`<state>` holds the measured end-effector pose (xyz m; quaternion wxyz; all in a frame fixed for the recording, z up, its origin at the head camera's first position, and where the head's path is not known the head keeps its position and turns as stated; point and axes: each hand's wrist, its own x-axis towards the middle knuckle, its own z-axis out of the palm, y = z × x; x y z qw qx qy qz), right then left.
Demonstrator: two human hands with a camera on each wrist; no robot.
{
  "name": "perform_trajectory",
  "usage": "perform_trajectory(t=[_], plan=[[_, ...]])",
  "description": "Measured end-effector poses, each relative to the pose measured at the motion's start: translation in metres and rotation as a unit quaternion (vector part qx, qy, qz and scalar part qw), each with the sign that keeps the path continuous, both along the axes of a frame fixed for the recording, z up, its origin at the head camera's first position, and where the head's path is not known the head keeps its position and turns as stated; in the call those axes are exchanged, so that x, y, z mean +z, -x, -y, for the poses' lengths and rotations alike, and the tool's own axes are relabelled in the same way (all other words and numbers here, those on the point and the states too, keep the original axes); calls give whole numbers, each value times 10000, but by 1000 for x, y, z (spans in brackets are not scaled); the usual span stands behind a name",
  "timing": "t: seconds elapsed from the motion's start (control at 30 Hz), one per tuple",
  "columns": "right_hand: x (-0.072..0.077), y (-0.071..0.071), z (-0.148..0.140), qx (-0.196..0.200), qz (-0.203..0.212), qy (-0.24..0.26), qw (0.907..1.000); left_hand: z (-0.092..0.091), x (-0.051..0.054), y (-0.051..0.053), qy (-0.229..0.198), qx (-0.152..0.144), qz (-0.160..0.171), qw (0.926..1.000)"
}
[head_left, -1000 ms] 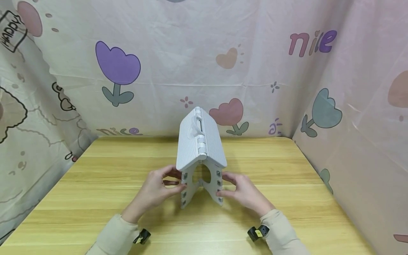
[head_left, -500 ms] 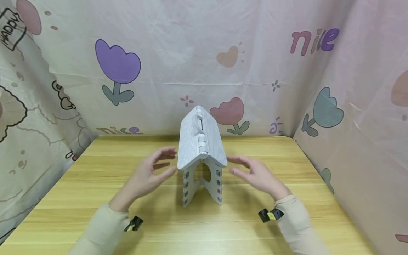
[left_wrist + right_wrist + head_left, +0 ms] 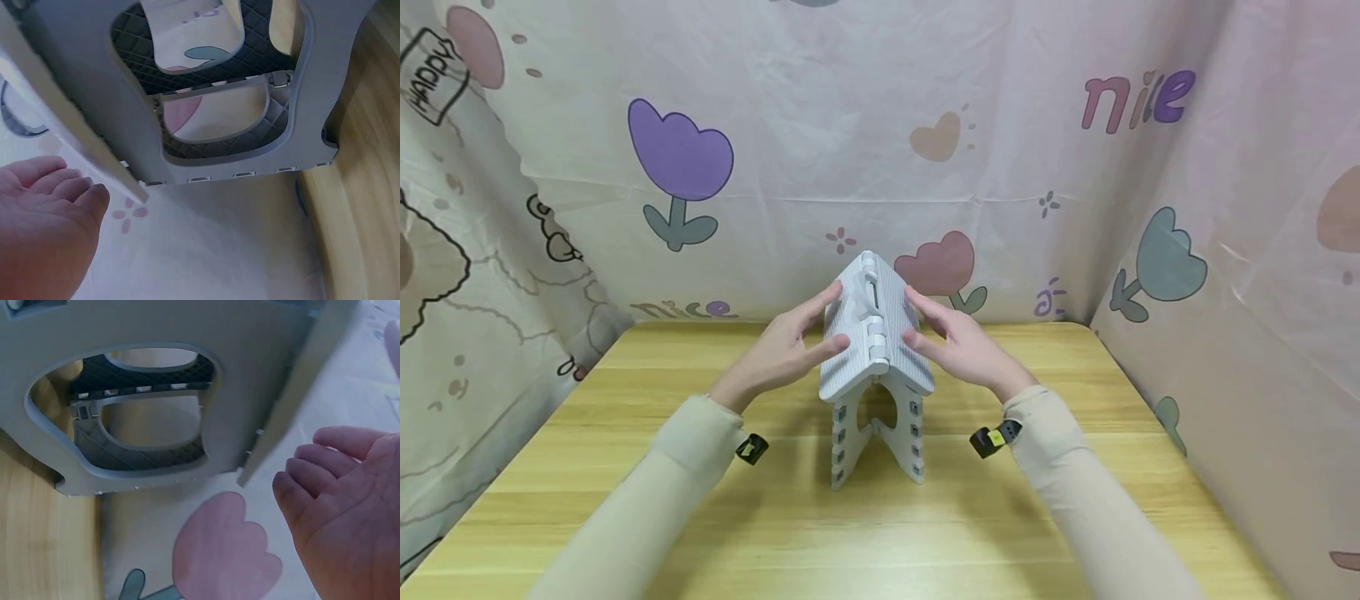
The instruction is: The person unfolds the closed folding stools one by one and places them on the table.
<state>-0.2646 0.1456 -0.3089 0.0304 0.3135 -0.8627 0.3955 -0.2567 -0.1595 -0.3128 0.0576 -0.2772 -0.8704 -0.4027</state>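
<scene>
A white folding stool [image 3: 838, 371] stands part-folded in the middle of the table, its two ribbed top panels sloping like a roof. A handle [image 3: 868, 296] sits along the ridge. My left hand [image 3: 786, 346] is beside the left panel, fingers fairly straight and thumb spread. On the other side my right hand [image 3: 966, 346] mirrors it over the right panel. Both wrist views show the stool's legs [image 3: 137, 134] with large cut-outs, and the palms facing the panels. Whether the fingertips touch the panels I cannot tell. Neither hand grips anything.
The stool stands on a wood-grain table [image 3: 880, 542]. A printed cloth [image 3: 790, 150] with flowers and lettering hangs behind the table and along both sides. Each wrist carries a small black camera [image 3: 992, 437].
Both hands have let go of the stool's legs, moved outward, then up and in to the sloping top panels. The stool keeps its place and shape.
</scene>
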Motion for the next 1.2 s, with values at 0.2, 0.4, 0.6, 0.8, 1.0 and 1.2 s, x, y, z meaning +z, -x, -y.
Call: perform_trajectory(t=[0.2,0.4,0.6,0.8,1.0,1.2], plan=[[-2,8,10,63,-242,-219,9994,-8,-2,8,191,-31,-16,9998],[0,9,9,177,-166,-10,9997,-9,1,10,282,-15,-127,9995],[2,10,8,225,106,119,9996,-8,6,11,480,40,-63,9988],[-2,12,9,186,260,-5,9995,-6,6,9,626,92,44,9980],[-5,12,7,221,230,-69,9995,-6,4,9,686,109,91,9975],[-2,11,7,168,175,-229,9994,-6,4,7,715,156,29,9973]])
